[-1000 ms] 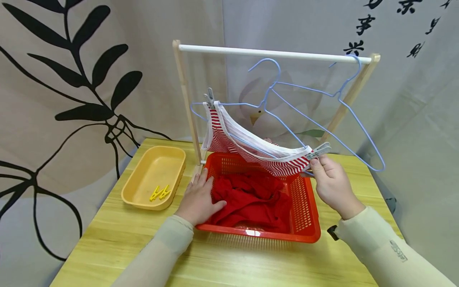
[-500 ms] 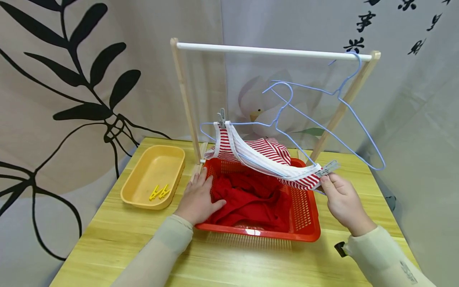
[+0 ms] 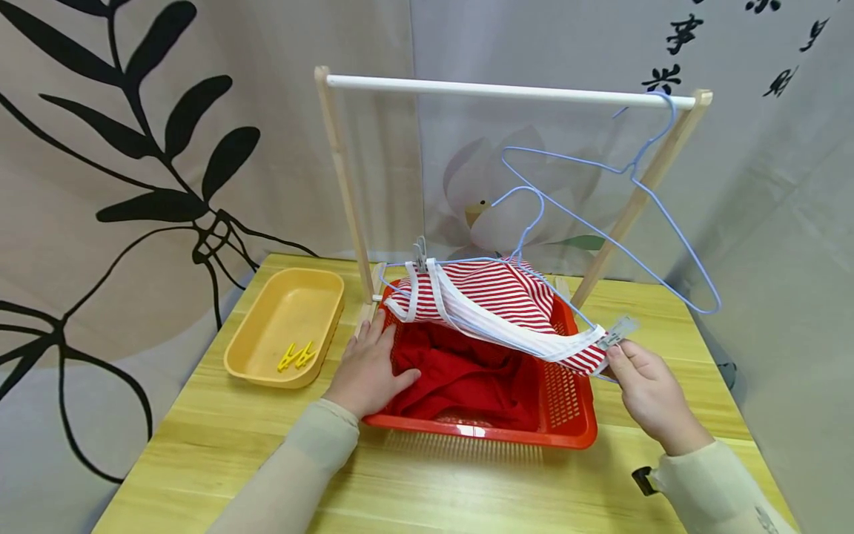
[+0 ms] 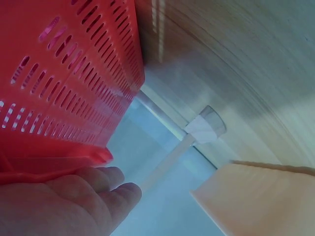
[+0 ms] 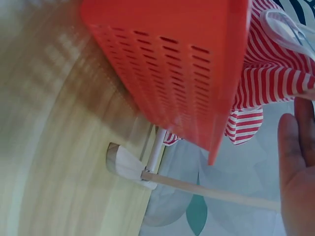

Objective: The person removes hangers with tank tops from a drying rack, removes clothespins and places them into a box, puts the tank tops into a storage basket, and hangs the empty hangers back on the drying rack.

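Observation:
My right hand (image 3: 657, 393) pinches the right end of a blue clothes hanger (image 3: 543, 204) together with the edge of a red-and-white striped sleeveless top (image 3: 497, 297). A grey clothespin (image 3: 617, 332) stands on the white-edged strap beside those fingers; another clothespin (image 3: 421, 256) clips the left strap. The top drapes over the back of a red plastic basket (image 3: 567, 437), which holds crumpled red cloth (image 3: 467, 386). My left hand (image 3: 367, 371) rests on the basket's left rim, fingers extended. In the right wrist view, the striped fabric (image 5: 266, 83) hangs over the basket edge.
A small rack with a white rod (image 3: 500, 90) and wooden posts stands behind the basket. A second blue hanger (image 3: 600, 236) hangs at the rod's right end. Left of the basket sits a yellow tray (image 3: 280, 304) with yellow clothespins (image 3: 296, 358). The wooden table (image 3: 200, 460) carries everything.
My right hand has moved down and to the right with the hanger. The hanger and striped top have dropped from near the rod to the basket's top. My left hand stays put.

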Action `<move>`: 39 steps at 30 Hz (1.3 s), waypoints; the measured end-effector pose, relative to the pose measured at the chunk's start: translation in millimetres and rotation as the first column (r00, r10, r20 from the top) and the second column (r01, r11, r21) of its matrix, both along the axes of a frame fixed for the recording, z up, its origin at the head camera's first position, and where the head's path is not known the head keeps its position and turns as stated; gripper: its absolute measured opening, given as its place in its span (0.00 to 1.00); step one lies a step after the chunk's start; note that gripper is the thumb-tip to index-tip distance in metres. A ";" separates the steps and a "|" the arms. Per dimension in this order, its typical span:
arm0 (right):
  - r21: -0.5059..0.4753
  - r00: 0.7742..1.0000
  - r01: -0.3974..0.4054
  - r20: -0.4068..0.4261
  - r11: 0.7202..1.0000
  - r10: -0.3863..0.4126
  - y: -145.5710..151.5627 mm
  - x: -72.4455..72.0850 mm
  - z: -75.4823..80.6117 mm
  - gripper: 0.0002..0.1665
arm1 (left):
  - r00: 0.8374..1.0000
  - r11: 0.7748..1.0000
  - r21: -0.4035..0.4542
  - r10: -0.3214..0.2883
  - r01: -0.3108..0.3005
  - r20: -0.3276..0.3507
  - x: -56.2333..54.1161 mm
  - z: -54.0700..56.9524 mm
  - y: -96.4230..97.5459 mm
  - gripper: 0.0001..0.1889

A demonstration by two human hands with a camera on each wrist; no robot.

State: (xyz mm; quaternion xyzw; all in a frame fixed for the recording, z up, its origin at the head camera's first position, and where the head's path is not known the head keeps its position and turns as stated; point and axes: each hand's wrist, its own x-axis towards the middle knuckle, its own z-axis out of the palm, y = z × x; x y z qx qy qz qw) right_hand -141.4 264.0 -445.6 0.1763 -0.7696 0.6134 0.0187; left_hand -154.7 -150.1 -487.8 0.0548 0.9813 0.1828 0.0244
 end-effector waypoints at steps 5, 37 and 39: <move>-0.039 0.999 -0.043 0.014 0.998 0.044 8.3 4.5 -6.5 0.18 | 1.000 1.000 0.004 0.000 0.000 -0.006 -0.8 -1.1 -0.5 0.52; -0.222 0.954 -0.286 0.030 0.932 0.299 39.8 7.2 -25.5 0.28 | 0.998 0.989 0.151 -0.007 -0.003 0.063 -4.7 -0.5 -4.0 0.58; -0.211 0.955 -0.282 0.038 0.936 0.296 41.4 7.3 -25.4 0.28 | 0.996 0.985 0.172 -0.023 0.008 0.086 -5.5 0.9 -6.1 0.56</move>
